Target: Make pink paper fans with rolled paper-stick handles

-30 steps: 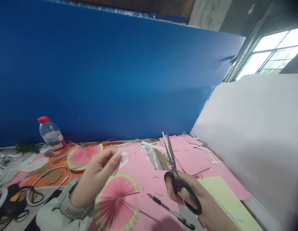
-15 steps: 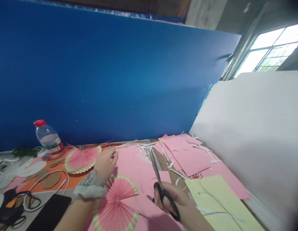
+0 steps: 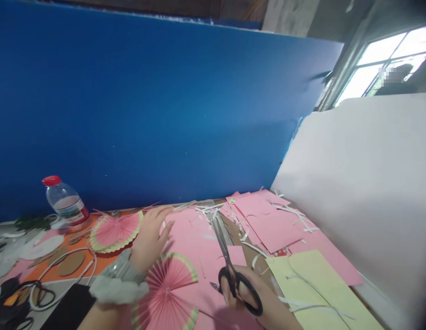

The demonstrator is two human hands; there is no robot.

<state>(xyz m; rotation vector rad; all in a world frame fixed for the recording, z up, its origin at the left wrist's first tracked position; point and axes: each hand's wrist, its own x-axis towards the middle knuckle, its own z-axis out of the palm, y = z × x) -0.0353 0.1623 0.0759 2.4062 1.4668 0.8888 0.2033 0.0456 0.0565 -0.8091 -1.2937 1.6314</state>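
My right hand is closed on a pair of black-handled scissors, whose blades point away from me over pink paper. With fingers stretched and apart, my left hand hovers over the paper, holding nothing that I can see. Just below it lies a pleated pink paper fan with a yellow-green rim, partly hidden by my wrist. Left of the hand is a smaller pleated fan. Pink paper spreads between my hands. A dark pointed tip shows beside the scissor handles.
Pink sheets and white paper strips lie at the right, with a yellow sheet nearer me. A red-capped bottle, cardboard discs, a white cable and a black flat object are at the left. Blue and white panels border the table.
My left hand has opened from bent fingers to spread ones and shifted slightly left. The scissors stay in my right hand, their handles a little wider apart. A person now shows by the window.
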